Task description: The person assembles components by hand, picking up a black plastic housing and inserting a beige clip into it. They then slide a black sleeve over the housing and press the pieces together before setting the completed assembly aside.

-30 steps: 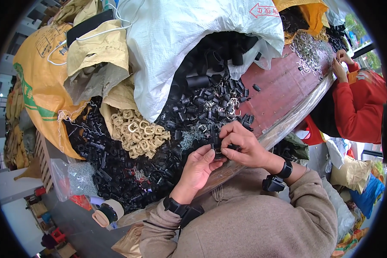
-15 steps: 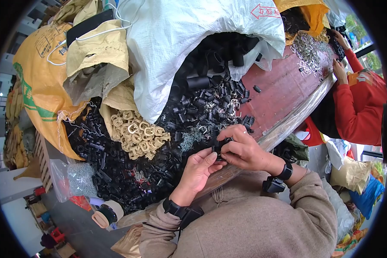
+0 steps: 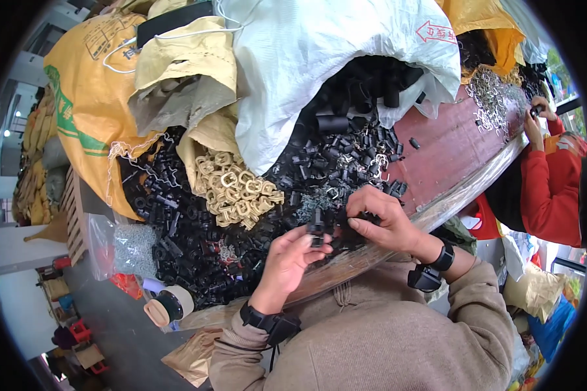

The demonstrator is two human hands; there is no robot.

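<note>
My left hand [image 3: 284, 266] pinches a small black plastic part [image 3: 317, 228] between thumb and fingers, holding it upright over the heap at the table's near edge. To its right, my right hand [image 3: 390, 223] is curled with thumb and forefinger close together; what they hold, if anything, is lost against the dark parts behind. Beneath both hands spreads a pile of loose black plastic parts [image 3: 241, 251]. A small patch of grey metal bits [image 3: 316, 203] lies just beyond the left hand's part. Beige plastic rings [image 3: 231, 186] spill from a paper sack beyond the left hand.
A large white woven sack [image 3: 280, 72] spills black tubes [image 3: 332, 124] onto the red tabletop [image 3: 437, 143]. An orange sack [image 3: 91, 72] stands at left. A spool [image 3: 169, 305] sits at the near left corner. At far right, a co-worker in a red sleeve [image 3: 541, 189] handles parts beside metal hooks [image 3: 492, 104].
My hands have drawn apart: the left keeps the black part, and the right has moved off to the right. The whole view has shifted, so the scene sits further right.
</note>
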